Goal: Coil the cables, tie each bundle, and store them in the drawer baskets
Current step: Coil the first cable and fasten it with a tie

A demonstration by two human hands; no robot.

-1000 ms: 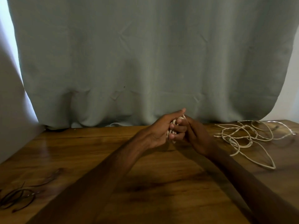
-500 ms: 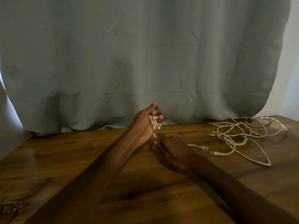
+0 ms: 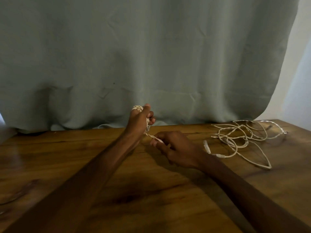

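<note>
While the left hand (image 3: 140,119) is curled tight round the coiled cable (image 3: 137,107), raised above the table (image 3: 151,190) close to the curtain (image 3: 151,56), the right hand (image 3: 176,149) pinches the free tail (image 3: 154,137) between thumb and fingertips, its other fingers loosely bent. Judged properties: light, thin, soft twisted cord with some spring; loops will likely slip loose if the fist relaxes. Grip across all loops at mid-coil; take the tail near its end for wrapping. A second cable (image 3: 242,140) lies tangled on the table, well apart to the right
</note>
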